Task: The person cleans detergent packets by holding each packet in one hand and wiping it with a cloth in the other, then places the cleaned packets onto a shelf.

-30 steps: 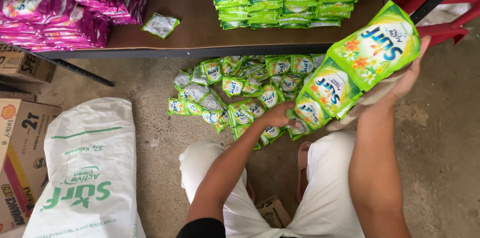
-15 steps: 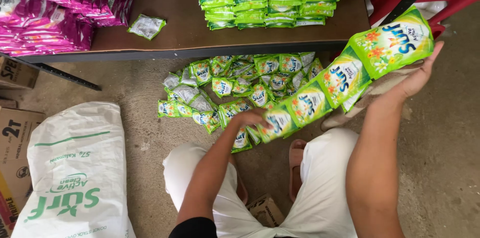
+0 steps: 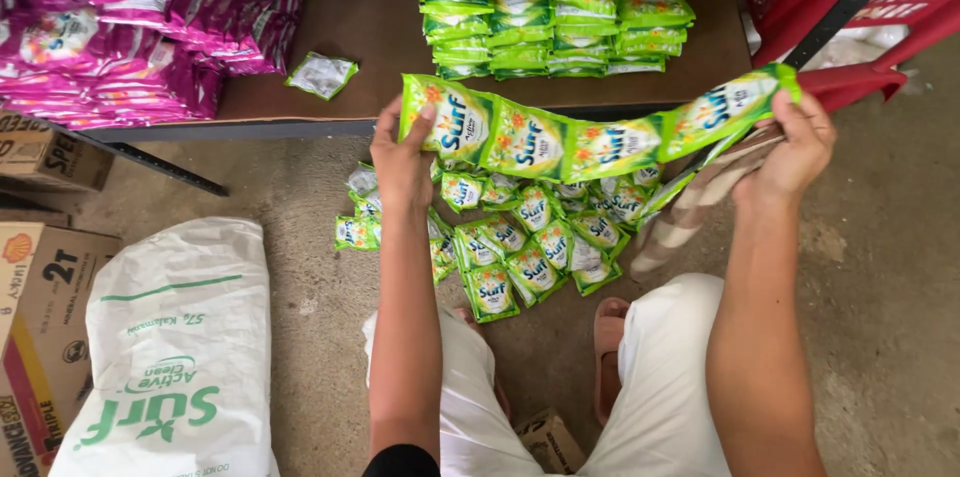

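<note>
The person's left hand and right hand each pinch an end of a green sachet strip, holding it taut above the loose sachets on the floor, just before the shelf's front edge.

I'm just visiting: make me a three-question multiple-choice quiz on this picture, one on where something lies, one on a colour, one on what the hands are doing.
1. Where do the loose green sachets lie?
A. on the concrete floor
B. in the red crate
C. on the white sack

2. What colour are the packets stacked at the shelf's left end?
A. blue
B. pink
C. yellow

3. How is the strip of green sachets held?
A. rolled up in one hand
B. lying unheld
C. stretched between both hands

Answers: 1 A, they are spread on the floor below the shelf. 2 B, all are pink. 3 C, the left hand grips one end, the right hand the other.
</note>
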